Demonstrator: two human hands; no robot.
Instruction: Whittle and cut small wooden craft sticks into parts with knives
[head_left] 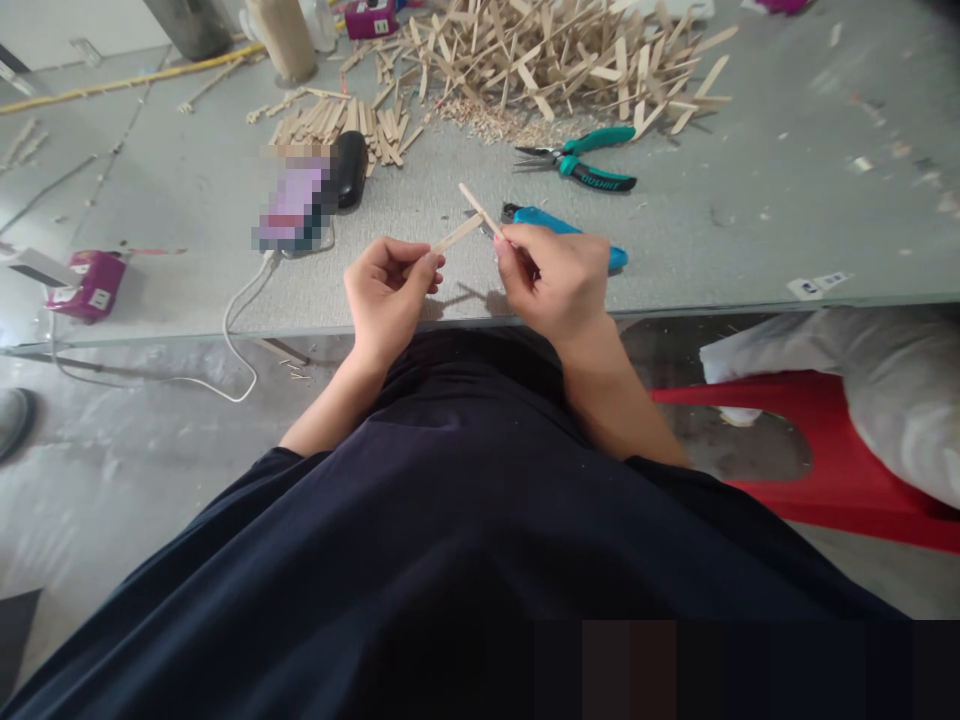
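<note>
My left hand (390,295) is closed around one thin wooden stick (456,236) that points up and to the right. My right hand (559,280) pinches a second wooden stick (478,208) whose tip crosses the first one. Both hands hover just above the near edge of the grey table (187,210). Directly behind my right hand lies a blue tool (559,226), partly hidden by the fingers.
Green-handled pliers (589,158) lie beyond the hands. A large heap of wooden sticks (570,55) fills the far middle, with a smaller flat row of sticks (337,122) to its left. A black object (349,168), a white cable (238,330) and a red stool (825,450) are nearby.
</note>
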